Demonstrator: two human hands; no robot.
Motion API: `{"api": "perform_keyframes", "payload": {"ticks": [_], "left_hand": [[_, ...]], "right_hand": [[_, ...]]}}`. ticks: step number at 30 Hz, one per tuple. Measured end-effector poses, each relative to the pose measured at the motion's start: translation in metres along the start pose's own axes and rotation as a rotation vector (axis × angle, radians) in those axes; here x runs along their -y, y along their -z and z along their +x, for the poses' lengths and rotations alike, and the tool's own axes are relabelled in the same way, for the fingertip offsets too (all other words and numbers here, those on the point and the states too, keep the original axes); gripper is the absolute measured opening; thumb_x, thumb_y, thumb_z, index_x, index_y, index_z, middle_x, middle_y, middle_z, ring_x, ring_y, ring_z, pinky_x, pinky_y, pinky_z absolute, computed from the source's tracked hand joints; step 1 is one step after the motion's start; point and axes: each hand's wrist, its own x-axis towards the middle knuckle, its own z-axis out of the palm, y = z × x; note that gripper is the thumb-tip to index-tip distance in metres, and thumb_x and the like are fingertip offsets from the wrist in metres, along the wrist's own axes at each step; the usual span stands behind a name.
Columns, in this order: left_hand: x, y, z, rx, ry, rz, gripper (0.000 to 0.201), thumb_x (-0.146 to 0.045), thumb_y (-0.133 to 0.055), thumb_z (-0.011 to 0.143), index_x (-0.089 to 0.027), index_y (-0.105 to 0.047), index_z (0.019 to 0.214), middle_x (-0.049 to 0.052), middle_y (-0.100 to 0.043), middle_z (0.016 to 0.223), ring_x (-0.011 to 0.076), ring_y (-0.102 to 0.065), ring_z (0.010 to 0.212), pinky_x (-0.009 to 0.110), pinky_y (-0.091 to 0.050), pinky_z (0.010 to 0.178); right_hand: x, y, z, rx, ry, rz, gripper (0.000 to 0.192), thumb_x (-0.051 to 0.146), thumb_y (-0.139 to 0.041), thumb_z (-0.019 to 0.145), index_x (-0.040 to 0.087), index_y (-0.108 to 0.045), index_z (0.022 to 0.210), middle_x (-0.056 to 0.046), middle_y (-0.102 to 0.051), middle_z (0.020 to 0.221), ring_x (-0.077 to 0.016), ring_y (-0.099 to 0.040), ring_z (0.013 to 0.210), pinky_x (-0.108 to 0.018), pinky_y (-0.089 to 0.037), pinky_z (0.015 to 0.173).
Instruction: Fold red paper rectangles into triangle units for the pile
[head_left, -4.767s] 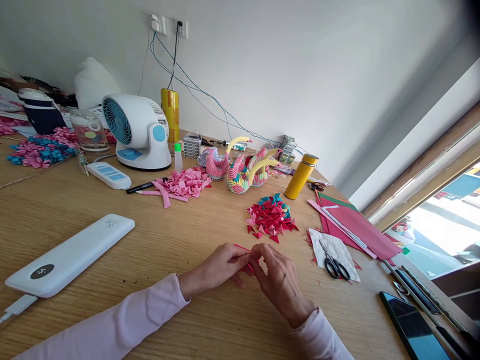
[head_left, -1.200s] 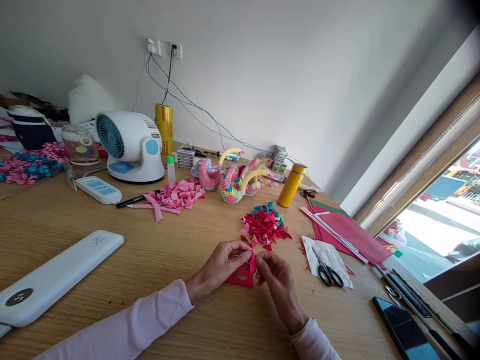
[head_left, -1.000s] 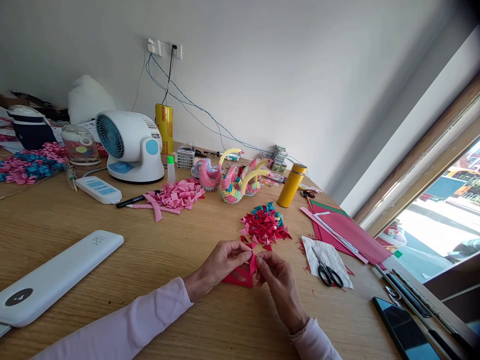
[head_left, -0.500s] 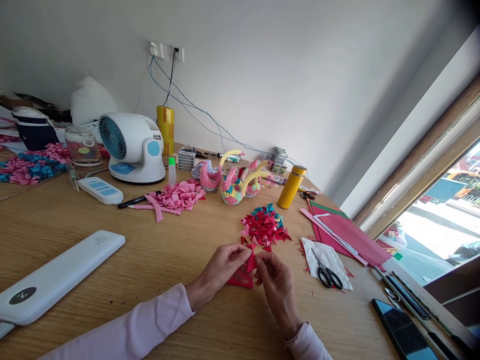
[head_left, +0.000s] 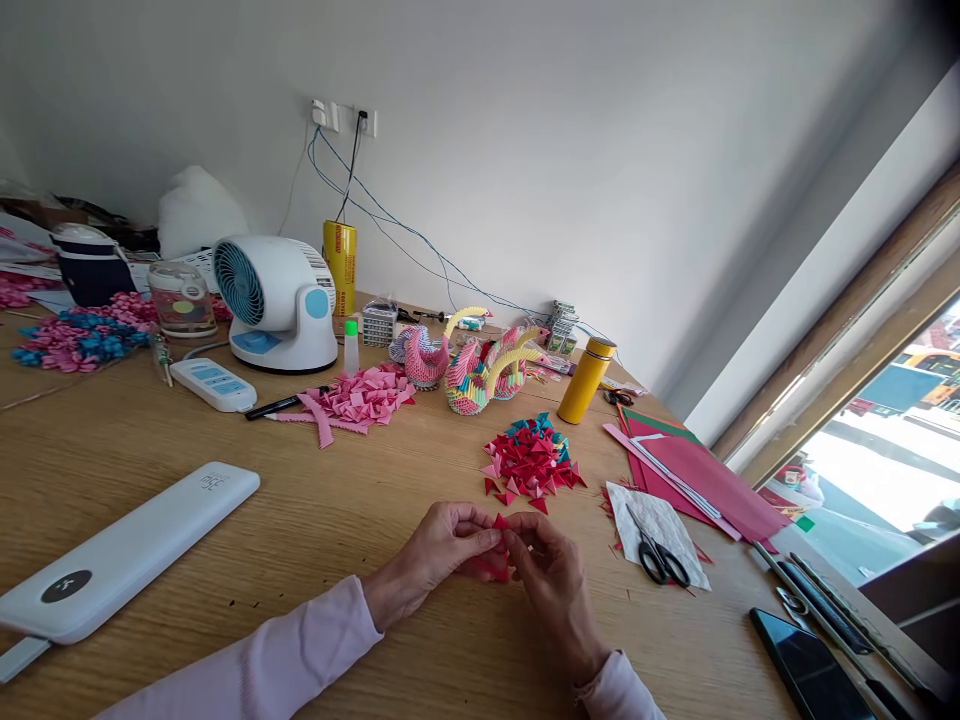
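My left hand [head_left: 439,555] and my right hand [head_left: 551,580] meet fingertip to fingertip over the wooden table [head_left: 315,520]. Both pinch a small red paper piece [head_left: 500,523]; more red paper [head_left: 491,570] lies under the fingers. Just beyond them sits a pile of folded red and teal triangles [head_left: 531,462]. Both wrists wear pale pink sleeves.
Black scissors [head_left: 660,555] lie on white paper to the right, beside red paper sheets [head_left: 705,460]. A yellow flask [head_left: 587,380], paper swans [head_left: 480,360], a pink paper pile [head_left: 360,395], a white fan [head_left: 274,300], a white power bank [head_left: 120,560] and a phone [head_left: 810,665] also stand around.
The red paper has been folded down from a larger upright flap to a small point between my fingertips. The view has shifted slightly; my hands stay in the same spot.
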Motion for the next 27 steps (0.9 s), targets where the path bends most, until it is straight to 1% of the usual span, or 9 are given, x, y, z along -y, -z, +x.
{"api": "perform_keyframes", "payload": {"ticks": [3,6,11,13,16,19,25,27], "left_hand": [[-0.001,0.002,-0.001,0.005,-0.013,0.016,0.039,-0.042,-0.070,0.070,-0.010,-0.061,0.090,0.010,-0.072,0.077,0.0223,-0.070,0.070,0.024,-0.048,0.055],[0.001,0.003,-0.002,0.037,-0.046,0.041,0.037,-0.043,-0.068,0.073,-0.011,-0.061,0.090,0.010,-0.071,0.077,0.0213,-0.069,0.070,0.022,-0.047,0.054],[0.006,0.005,0.002,0.047,-0.154,0.126,0.036,-0.043,-0.067,0.073,-0.010,-0.062,0.087,0.008,-0.070,0.072,0.0177,-0.066,0.064,0.023,-0.047,0.054],[0.006,0.006,0.003,0.041,-0.170,0.136,0.037,-0.044,-0.067,0.073,-0.010,-0.061,0.085,0.007,-0.069,0.070,0.0170,-0.065,0.062,0.023,-0.047,0.053],[0.006,0.008,0.003,0.017,-0.150,0.127,0.038,-0.045,-0.069,0.070,-0.010,-0.059,0.082,0.006,-0.068,0.068,0.0167,-0.064,0.058,0.024,-0.047,0.051],[0.003,0.008,0.000,0.012,-0.134,0.131,0.039,-0.045,-0.069,0.069,-0.011,-0.059,0.082,0.006,-0.068,0.067,0.0171,-0.064,0.058,0.025,-0.048,0.052],[-0.004,0.005,-0.007,0.041,-0.104,0.140,0.036,-0.046,-0.062,0.076,-0.011,-0.062,0.085,0.006,-0.069,0.072,0.0181,-0.067,0.066,0.024,-0.050,0.054],[-0.003,0.005,-0.006,0.053,-0.098,0.137,0.035,-0.045,-0.064,0.075,-0.012,-0.063,0.086,0.006,-0.070,0.072,0.0182,-0.067,0.067,0.024,-0.050,0.054]], "right_hand": [[0.003,0.001,-0.001,0.024,-0.005,0.074,0.022,0.038,-0.059,0.083,0.016,-0.063,0.088,-0.002,-0.061,0.068,-0.0137,-0.057,0.058,-0.023,-0.045,0.051],[0.008,0.002,-0.001,0.055,-0.035,0.163,0.023,0.038,-0.059,0.083,0.016,-0.064,0.088,-0.001,-0.061,0.066,-0.0136,-0.056,0.059,-0.022,-0.044,0.053],[0.009,0.004,0.002,0.068,-0.099,0.237,0.029,0.043,-0.063,0.079,0.014,-0.063,0.077,-0.001,-0.060,0.063,-0.0118,-0.054,0.055,-0.022,-0.042,0.051],[0.006,0.004,0.004,0.063,-0.129,0.268,0.031,0.044,-0.066,0.076,0.014,-0.061,0.076,-0.001,-0.060,0.064,-0.0114,-0.053,0.054,-0.022,-0.042,0.049],[0.003,0.003,0.004,0.057,-0.152,0.336,0.032,0.045,-0.068,0.074,0.014,-0.059,0.081,-0.001,-0.061,0.065,-0.0111,-0.054,0.053,-0.022,-0.042,0.049],[0.002,0.002,0.004,0.053,-0.157,0.391,0.033,0.044,-0.068,0.074,0.015,-0.057,0.084,0.000,-0.061,0.062,-0.0110,-0.054,0.051,-0.021,-0.041,0.048],[0.001,0.000,0.004,0.004,-0.127,0.413,0.032,0.043,-0.071,0.072,0.016,-0.057,0.082,0.002,-0.058,0.062,-0.0090,-0.051,0.049,-0.019,-0.040,0.045],[0.000,0.000,0.005,0.003,-0.113,0.408,0.031,0.043,-0.071,0.072,0.016,-0.057,0.081,0.002,-0.058,0.061,-0.0089,-0.051,0.049,-0.019,-0.040,0.045]]}}
